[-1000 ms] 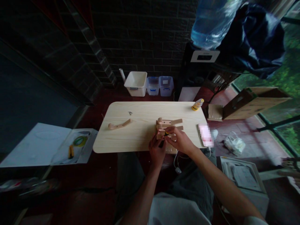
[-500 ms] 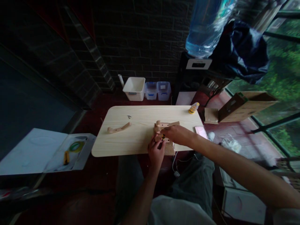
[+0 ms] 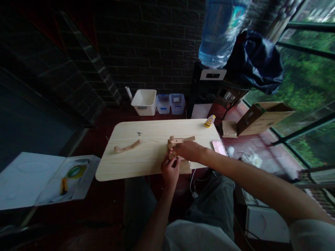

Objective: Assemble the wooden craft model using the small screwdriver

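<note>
At the front right of the table, my left hand [image 3: 170, 170] grips the near curved wooden piece [image 3: 172, 156], its fingers closed along the edge. My right hand [image 3: 186, 150] is closed just above the same piece, its fingertips pointing down. What it holds is hidden by the fingers. Behind it lies another curved wooden piece [image 3: 180, 139] with dark holes. Both pieces rest on or against a flat brown block [image 3: 185, 168] near the front edge. A separate curved wooden piece [image 3: 127, 146] lies on the left part of the table.
The pale wooden table [image 3: 146, 162] bears small dark metal bits [image 3: 139, 133], a yellow-capped bottle [image 3: 209, 121] and a phone [image 3: 219, 147]. An opened white box [image 3: 86, 184] stands left. Behind are a white bin [image 3: 143, 106], clear tubs [image 3: 177, 106] and a water dispenser [image 3: 206, 89].
The view has shifted, moving the table slightly left in the picture. A small yellow-and-black thing at my right fingertips is now hidden. Both hands stay at the same wooden piece.
</note>
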